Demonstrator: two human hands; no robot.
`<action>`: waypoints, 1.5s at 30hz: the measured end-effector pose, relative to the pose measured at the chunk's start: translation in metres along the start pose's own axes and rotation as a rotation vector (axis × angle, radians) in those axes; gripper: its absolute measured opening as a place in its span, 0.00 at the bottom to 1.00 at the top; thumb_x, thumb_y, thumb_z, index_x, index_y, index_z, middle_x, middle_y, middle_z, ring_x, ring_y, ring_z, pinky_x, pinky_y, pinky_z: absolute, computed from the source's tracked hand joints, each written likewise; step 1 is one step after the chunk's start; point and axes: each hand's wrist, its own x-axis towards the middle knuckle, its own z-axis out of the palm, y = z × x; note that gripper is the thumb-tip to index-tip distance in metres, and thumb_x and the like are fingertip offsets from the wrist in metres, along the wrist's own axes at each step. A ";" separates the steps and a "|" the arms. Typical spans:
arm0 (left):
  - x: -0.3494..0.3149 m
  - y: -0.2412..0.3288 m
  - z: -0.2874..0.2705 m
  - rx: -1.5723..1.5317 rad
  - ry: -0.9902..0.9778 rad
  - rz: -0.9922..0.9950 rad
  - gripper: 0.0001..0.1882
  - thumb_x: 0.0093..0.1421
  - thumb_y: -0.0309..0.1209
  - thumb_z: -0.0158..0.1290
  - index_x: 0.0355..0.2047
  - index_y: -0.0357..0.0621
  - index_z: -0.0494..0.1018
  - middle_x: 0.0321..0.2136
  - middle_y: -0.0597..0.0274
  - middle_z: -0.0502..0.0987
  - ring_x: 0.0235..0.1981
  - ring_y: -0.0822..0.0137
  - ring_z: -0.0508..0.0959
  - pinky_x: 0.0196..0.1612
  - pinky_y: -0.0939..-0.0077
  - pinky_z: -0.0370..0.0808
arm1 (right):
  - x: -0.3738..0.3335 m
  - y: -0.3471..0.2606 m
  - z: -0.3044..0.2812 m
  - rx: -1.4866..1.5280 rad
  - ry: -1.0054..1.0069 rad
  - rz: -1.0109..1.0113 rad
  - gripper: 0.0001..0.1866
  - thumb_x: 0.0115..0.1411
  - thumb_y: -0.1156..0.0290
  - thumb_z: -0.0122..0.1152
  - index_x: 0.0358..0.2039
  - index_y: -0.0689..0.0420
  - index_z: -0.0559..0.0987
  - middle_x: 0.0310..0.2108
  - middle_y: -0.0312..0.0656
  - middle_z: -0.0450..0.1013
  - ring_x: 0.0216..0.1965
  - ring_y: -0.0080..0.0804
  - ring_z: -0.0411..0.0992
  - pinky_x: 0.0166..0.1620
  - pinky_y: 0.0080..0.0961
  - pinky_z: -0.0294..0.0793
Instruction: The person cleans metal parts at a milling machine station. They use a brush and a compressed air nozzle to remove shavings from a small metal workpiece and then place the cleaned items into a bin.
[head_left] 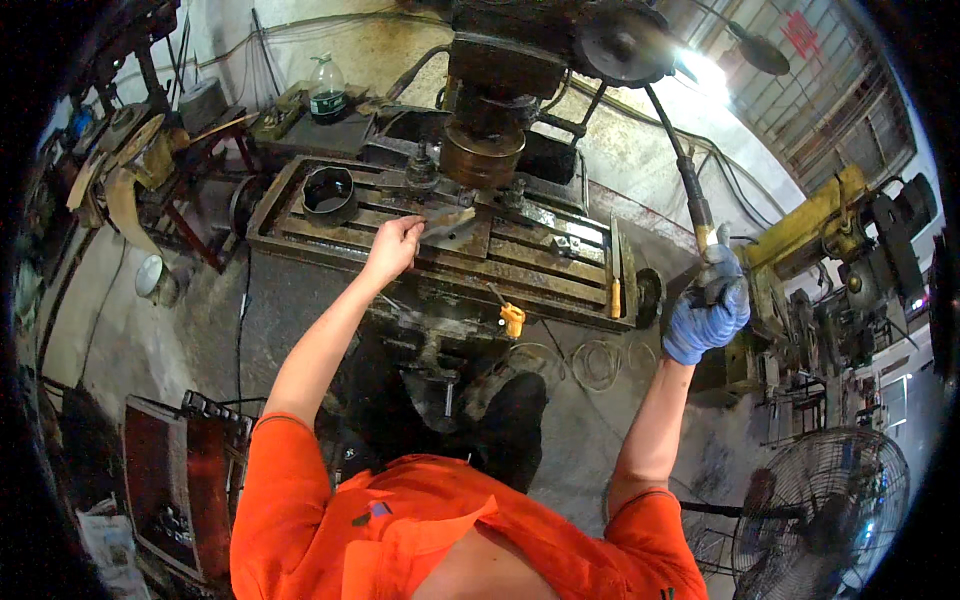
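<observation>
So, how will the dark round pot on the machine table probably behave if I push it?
The pot probably will not tip easily, because it looks wide and low. It may slide unevenly, since the slotted table could catch its base. It might feel slippery if its dark, grimy surface is oily.

Both arms (335, 330) reach forward, bare left hand (400, 240) pinching, gloved right hand (708, 308) closed in a grip.
</observation>
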 end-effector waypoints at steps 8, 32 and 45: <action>-0.001 0.002 0.006 0.143 0.006 0.026 0.14 0.59 0.31 0.44 0.41 0.36 0.71 0.16 0.56 0.73 0.13 0.66 0.73 0.20 0.72 0.69 | -0.014 0.006 -0.010 -0.037 0.102 0.087 0.20 0.53 0.59 0.53 0.21 0.68 0.74 0.23 0.43 0.71 0.27 0.29 0.65 0.39 0.27 0.63; 0.017 -0.009 0.021 0.513 0.121 0.387 0.14 0.59 0.31 0.43 0.42 0.36 0.69 0.15 0.51 0.71 0.19 0.58 0.74 0.26 0.68 0.69 | 0.032 -0.009 -0.001 -0.026 0.056 0.006 0.22 0.54 0.58 0.50 0.22 0.69 0.73 0.30 0.55 0.73 0.39 0.47 0.69 0.54 0.44 0.59; 0.025 -0.002 0.031 0.477 0.203 0.467 0.13 0.57 0.29 0.46 0.40 0.34 0.70 0.19 0.44 0.72 0.22 0.51 0.75 0.26 0.66 0.69 | 0.103 -0.020 0.002 -0.125 0.066 -0.111 0.18 0.56 0.65 0.42 0.17 0.66 0.69 0.16 0.47 0.67 0.29 0.41 0.71 0.53 0.49 0.61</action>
